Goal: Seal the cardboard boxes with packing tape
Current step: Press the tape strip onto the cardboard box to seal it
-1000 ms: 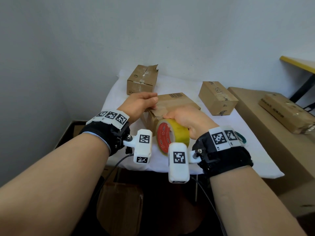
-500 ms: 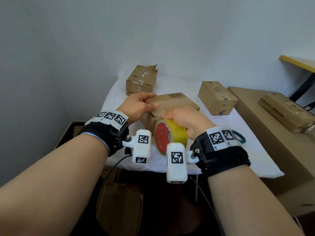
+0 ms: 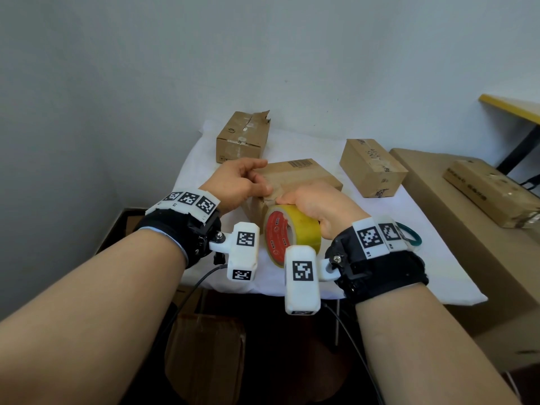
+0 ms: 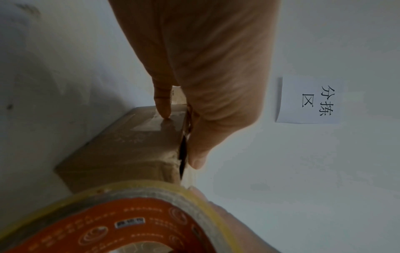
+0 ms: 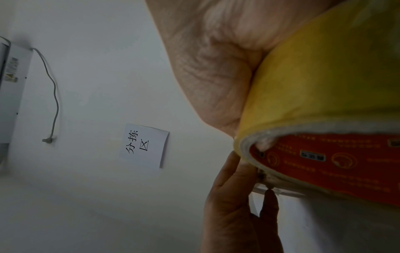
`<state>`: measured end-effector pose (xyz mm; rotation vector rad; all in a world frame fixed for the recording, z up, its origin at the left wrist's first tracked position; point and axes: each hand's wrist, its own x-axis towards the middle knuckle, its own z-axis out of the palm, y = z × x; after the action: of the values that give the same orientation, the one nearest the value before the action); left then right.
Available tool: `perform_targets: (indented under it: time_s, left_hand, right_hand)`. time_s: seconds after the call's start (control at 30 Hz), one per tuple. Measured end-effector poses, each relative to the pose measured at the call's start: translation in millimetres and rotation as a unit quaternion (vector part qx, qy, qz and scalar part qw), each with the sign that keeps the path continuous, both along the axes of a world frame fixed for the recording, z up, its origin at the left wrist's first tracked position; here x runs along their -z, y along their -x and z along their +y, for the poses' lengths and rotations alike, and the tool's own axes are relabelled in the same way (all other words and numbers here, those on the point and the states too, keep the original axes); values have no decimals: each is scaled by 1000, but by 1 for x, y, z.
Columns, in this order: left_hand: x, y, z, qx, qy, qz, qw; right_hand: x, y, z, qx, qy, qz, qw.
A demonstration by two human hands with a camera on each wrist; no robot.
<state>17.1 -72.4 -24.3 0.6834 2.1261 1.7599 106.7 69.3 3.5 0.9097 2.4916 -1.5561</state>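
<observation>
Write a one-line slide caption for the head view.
Left hand steadies the middle cardboard box while the right hand holds a yellow packing tape roll against its near end.

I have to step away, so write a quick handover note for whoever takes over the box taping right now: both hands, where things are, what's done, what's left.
Left hand: fingers pressed on the near end of the middle box, holding it steady.
Right hand: grips the yellow tape roll against that box's near end.
Two more boxes on the white table: the back box with a torn flap, and the right box. Another box lies on the side counter.
Done: taping looks just started; no finished strip is plainly visible.
Left: run tape along the middle box, cut it, then seal the others.
</observation>
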Motion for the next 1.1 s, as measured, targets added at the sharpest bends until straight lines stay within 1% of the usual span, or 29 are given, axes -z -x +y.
perform_targets:
  time_s: [0.43, 0.8, 1.1]
  left_hand:
    - [-1, -1, 1, -5, 19, 17, 1000]
    - [5, 1, 4, 11, 27, 47, 998]
    - [9, 7, 6, 0, 29, 38, 999]
  right_hand:
    - [0, -1, -1, -12, 3, -1, 1000]
    - [2, -5, -3, -13, 9, 5, 1000]
    - [1, -7, -6, -8, 19, 8, 1000]
